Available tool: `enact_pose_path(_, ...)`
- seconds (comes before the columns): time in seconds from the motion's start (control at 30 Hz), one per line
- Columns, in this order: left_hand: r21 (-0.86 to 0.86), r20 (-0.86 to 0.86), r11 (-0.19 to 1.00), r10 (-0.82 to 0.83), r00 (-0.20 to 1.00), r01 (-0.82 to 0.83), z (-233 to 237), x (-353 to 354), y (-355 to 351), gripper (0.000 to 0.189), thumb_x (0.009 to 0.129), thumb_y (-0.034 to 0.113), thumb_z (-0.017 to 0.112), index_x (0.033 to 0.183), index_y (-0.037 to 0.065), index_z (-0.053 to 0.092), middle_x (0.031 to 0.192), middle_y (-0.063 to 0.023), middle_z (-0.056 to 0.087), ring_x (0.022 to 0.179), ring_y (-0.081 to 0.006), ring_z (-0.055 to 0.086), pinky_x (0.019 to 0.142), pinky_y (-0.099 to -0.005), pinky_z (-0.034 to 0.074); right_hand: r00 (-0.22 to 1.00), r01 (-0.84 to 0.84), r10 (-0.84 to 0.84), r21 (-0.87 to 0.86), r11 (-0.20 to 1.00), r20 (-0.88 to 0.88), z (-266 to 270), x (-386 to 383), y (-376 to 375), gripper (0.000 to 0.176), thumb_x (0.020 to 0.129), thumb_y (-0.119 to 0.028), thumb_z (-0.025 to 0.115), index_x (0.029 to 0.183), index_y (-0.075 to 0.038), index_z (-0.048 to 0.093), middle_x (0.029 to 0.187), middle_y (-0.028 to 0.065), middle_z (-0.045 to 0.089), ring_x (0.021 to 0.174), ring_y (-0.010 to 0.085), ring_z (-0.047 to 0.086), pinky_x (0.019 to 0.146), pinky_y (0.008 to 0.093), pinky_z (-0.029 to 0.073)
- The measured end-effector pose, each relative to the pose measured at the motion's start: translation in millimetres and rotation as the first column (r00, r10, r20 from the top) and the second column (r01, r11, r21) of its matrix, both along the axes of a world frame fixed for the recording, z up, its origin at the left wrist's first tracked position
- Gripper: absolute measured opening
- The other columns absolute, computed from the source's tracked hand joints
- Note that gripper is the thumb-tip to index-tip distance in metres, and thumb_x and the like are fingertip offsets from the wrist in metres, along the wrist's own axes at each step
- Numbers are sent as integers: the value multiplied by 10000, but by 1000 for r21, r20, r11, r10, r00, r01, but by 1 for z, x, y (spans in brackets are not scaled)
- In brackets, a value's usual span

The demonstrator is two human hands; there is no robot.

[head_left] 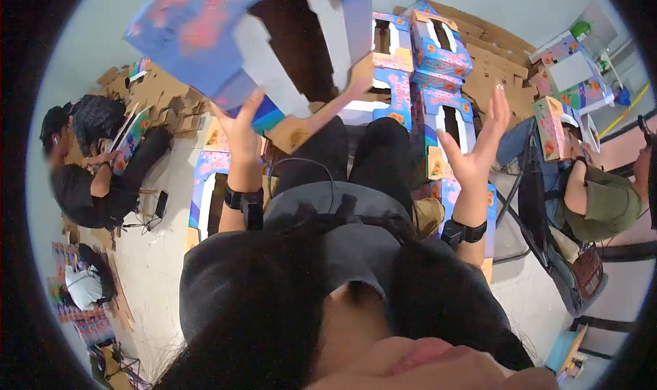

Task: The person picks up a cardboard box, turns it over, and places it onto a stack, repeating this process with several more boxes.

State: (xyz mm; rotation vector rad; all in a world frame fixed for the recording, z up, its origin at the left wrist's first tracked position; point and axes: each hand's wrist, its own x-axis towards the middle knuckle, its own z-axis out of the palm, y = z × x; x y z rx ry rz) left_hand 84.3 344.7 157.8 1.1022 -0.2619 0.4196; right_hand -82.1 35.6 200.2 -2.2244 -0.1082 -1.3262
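A blue and pink printed cardboard box (205, 41) is tilted in front of me, high in the view, with a large cut-out opening and white inner flaps. My left hand (239, 126) is at its lower left corner, thumb up along the side and fingers partly hidden by the box; it grips the box there. My right hand (479, 147) is raised on the other side, apart from the box, its fingers stretched and holding nothing. Below and beyond that hand stand similar printed boxes (448, 106).
More boxes (438, 44) are stacked ahead, and another box (202, 191) stands at my left. Flattened brown cardboard (496, 61) leans behind them. A seated person (89, 178) works at left, another person (602, 198) handles a box at right. A dark folding chair (537, 205) is near my right.
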Motion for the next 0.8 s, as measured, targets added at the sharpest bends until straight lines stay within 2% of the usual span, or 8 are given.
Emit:
enact_pose_path(0.13, -281, -216, 940, -257, 942, 192, 3, 6, 5, 427, 907, 361, 533, 1222, 72, 541, 1133, -101, 625, 1030, -272, 610, 921, -438, 485, 950, 32, -35, -13, 999, -309, -16, 6, 3, 1055, 628, -280, 852, 1462, -55, 247, 1481, 202, 260, 1363, 350, 277, 1086, 448, 281)
enact_pose_path(0.17, -361, -220, 902, -328, 919, 236, 2, 3, 2, 431, 909, 380, 529, 1216, 78, 543, 1123, -98, 626, 1013, -274, 616, 910, -449, 491, 939, -62, 122, 192, 980, -322, -31, 11, 0, 1057, 634, -277, 851, 1464, -52, 237, 1480, 195, 264, 1355, 344, 295, 1077, 448, 297)
enact_pose_path(0.3, -527, -215, 765, -540, 813, 369, -17, 3, -6, 458, 895, 478, 545, 1155, 100, 559, 1006, -86, 637, 885, -278, 643, 810, -486, 533, 838, -237, 533, 799, 552, -120, -55, 13, 6, 992, 709, -326, 796, 1463, -44, 216, 1440, 149, 349, 1305, 298, 398, 1043, 445, 362)
enact_pose_path(0.37, -551, -258, 735, -600, 758, 395, -34, 6, -10, 464, 883, 497, 560, 1133, 106, 561, 963, -78, 637, 843, -272, 646, 776, -483, 544, 821, -210, 570, 913, 350, -30, -54, 7, 9, 845, 802, -378, 714, 1440, -51, 268, 1440, 118, 370, 1323, 283, 391, 1062, 443, 349)
enact_pose_path(0.4, -501, -293, 783, -555, 779, 369, -36, 6, -14, 479, 865, 512, 580, 1122, 108, 561, 944, -79, 638, 821, -272, 645, 748, -488, 549, 731, -400, 673, 870, 287, 114, -54, 11, 6, 861, 809, -495, 673, 1436, -53, 283, 1427, 120, 395, 1313, 277, 410, 1046, 458, 370)
enact_pose_path(0.5, -528, -374, 815, -477, 795, 241, -68, 14, -20, 473, 870, 502, 575, 1133, 108, 561, 952, -76, 638, 821, -275, 644, 733, -473, 554, 695, -434, 696, 877, 206, 180, -44, 3, 4, 905, 785, -566, 664, 1433, -52, 298, 1439, 120, 383, 1322, 273, 400, 1051, 464, 363)
enact_pose_path(0.63, -561, -316, 774, -529, 788, 294, -111, 13, -11, 494, 890, 448, 572, 1215, 78, 521, 1059, -88, 625, 946, -275, 623, 819, -440, 533, 785, -335, 612, 897, 288, 97, -31, -5, 16, 1090, 612, -517, 809, 1444, -41, 291, 1383, 123, 445, 1269, 228, 450, 1066, 387, 342)
enact_pose_path(0.8, -538, -293, 720, -648, 703, 440, -116, 9, -4, 506, 913, 478, 527, 1217, 74, 510, 1053, -94, 627, 954, -258, 632, 831, -420, 531, 769, -398, 639, 803, 443, 29, -20, -17, -3, 1033, 639, -391, 809, 1455, -36, 284, 1405, 115, 433, 1295, 228, 427, 1068, 374, 330)
